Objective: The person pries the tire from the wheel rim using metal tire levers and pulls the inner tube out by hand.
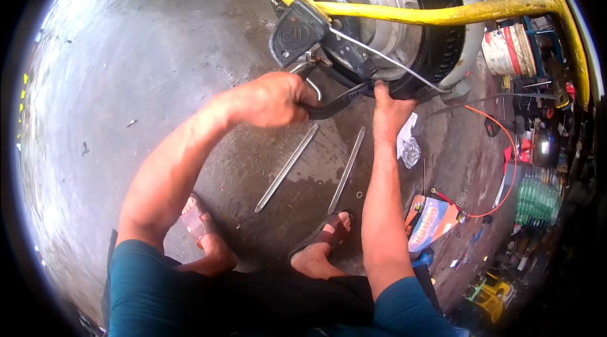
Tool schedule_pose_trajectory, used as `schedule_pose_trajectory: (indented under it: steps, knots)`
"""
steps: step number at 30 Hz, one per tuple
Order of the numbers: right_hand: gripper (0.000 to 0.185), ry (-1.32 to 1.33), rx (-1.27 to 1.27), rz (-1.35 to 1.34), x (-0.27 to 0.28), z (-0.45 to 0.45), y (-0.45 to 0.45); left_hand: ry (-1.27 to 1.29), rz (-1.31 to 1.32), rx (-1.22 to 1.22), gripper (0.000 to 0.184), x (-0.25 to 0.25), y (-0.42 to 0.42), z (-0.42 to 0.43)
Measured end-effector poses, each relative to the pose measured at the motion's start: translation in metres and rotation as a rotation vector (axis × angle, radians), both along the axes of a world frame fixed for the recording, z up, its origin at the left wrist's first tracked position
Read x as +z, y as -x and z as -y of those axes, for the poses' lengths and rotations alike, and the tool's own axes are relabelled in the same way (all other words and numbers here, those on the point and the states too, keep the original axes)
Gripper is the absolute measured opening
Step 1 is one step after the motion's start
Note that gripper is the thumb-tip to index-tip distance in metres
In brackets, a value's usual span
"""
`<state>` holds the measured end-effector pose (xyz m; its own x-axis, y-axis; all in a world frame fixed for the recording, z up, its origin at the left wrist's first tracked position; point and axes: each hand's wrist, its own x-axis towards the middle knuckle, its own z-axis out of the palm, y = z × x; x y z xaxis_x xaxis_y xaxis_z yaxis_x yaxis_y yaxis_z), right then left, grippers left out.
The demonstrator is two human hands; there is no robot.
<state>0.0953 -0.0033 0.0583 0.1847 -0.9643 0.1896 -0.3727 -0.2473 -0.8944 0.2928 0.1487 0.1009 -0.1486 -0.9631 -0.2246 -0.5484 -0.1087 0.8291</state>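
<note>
My left hand (278,100) is closed in a fist at the lower edge of the wheel, around one end of a curved black rubber piece (335,108) with pale lettering. A bent metal rod (314,89) shows beside its knuckles. My right hand (391,109) grips the other end, thumb on top; its other fingers are hidden behind. Above them stands a wheel with a black tyre (441,27) and a silver rim (404,46). A black plastic cover (297,33) hangs just above my left hand. Two long metal bars (286,168) (347,171) lie on the floor below.
Yellow frame tubes (436,13) cross in front of the wheel. On the right are a white-and-red bucket (508,50), an orange hose (513,160), a printed box (433,223), green bottles (537,201) and scattered tools. A crumpled plastic wrapper (410,150) lies near my right forearm.
</note>
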Motion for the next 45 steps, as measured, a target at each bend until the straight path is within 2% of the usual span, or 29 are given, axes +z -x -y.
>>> schedule_pose_trajectory:
  steps: [1,2,5,7,9,13,15,16,17,18,21,23,24,26,27,28,30,31,33,34,35,37,40,43,45]
  knots:
    - [0.061,-0.015,0.008,0.022,-0.001,0.001,0.0,-0.111,-0.076,-0.016,0.023,0.004,-0.007,0.0]
    - [0.062,-0.012,0.008,0.035,-0.002,0.001,-0.001,-0.144,-0.084,-0.008,0.034,0.0,-0.008,0.0]
    - [0.061,0.028,-0.023,0.058,-0.005,-0.001,-0.005,0.002,0.155,0.178,0.037,-0.059,0.016,-0.004]
    - [0.061,0.071,-0.036,0.163,-0.001,-0.007,-0.014,-0.077,0.259,0.246,0.063,-0.074,0.04,0.006]
    - [0.063,0.1,-0.052,0.223,-0.01,-0.005,-0.014,0.026,0.138,0.413,0.069,-0.089,0.071,0.017]
    - [0.055,0.036,0.037,0.207,-0.016,0.005,-0.011,0.192,-0.065,0.568,0.07,-0.098,0.106,0.058]
    - [0.051,0.043,-0.025,0.138,-0.011,0.002,-0.012,0.17,-0.139,0.633,0.064,-0.091,0.109,0.075]
    - [0.052,0.019,-0.052,0.111,-0.008,-0.001,-0.014,0.153,-0.157,0.649,0.054,-0.084,0.109,0.079]
    - [0.053,-0.005,-0.077,0.083,-0.006,-0.003,-0.016,0.236,-0.086,0.613,0.049,-0.087,0.11,0.082]
    - [0.053,0.025,-0.075,0.195,-0.006,-0.005,-0.023,0.26,-0.026,0.612,0.048,-0.086,0.112,0.085]
    - [0.047,0.055,-0.088,0.263,-0.015,-0.008,-0.034,0.272,0.095,0.59,0.045,-0.097,0.111,0.093]
    - [0.044,-0.065,-0.028,0.34,-0.067,0.007,-0.031,0.305,0.145,0.615,0.045,-0.12,0.104,0.095]
    - [0.045,-0.209,0.038,0.337,-0.087,0.008,-0.035,0.359,0.256,0.668,0.041,-0.138,0.098,0.096]
    - [0.046,-0.845,0.026,0.552,-0.109,-0.001,-0.056,0.174,0.226,0.696,0.028,-0.137,0.069,0.094]
    - [0.046,-0.941,0.047,0.482,-0.145,0.011,-0.057,0.169,0.247,0.726,0.025,-0.136,0.062,0.092]
    - [0.049,-0.957,-0.007,0.565,-0.131,0.002,-0.071,0.164,0.268,0.755,0.023,-0.135,0.055,0.09]
    - [0.056,-0.803,-0.123,0.568,-0.095,-0.017,-0.081,0.304,0.432,0.83,0.021,-0.157,0.06,0.094]
    - [0.059,-0.642,-0.186,0.48,-0.085,-0.023,-0.072,0.338,0.489,0.846,0.021,-0.169,0.064,0.096]
    - [0.069,-0.275,-0.322,0.373,-0.086,-0.022,-0.051,0.339,0.566,0.837,0.02,-0.186,0.069,0.101]
    - [0.071,0.086,-0.362,0.272,-0.073,-0.018,-0.043,0.372,0.635,0.853,0.019,-0.19,0.07,0.104]
    - [0.072,0.233,-0.446,0.148,-0.057,-0.016,-0.035,0.404,0.703,0.872,0.019,-0.193,0.071,0.106]
    - [0.072,0.239,-0.432,0.161,-0.033,-0.011,-0.03,0.28,0.608,0.758,0.019,-0.175,0.064,0.102]
    - [0.073,0.152,-0.429,0.001,-0.02,-0.012,-0.03,0.048,0.48,0.526,0.019,-0.14,0.049,0.098]
    - [0.073,0.253,-0.364,0.002,-0.03,-0.004,-0.022,-0.023,0.322,0.53,0.021,-0.116,0.045,0.081]
    - [0.073,0.281,-0.333,-0.048,-0.033,0.004,-0.013,0.037,0.299,0.475,0.021,-0.111,0.041,0.068]
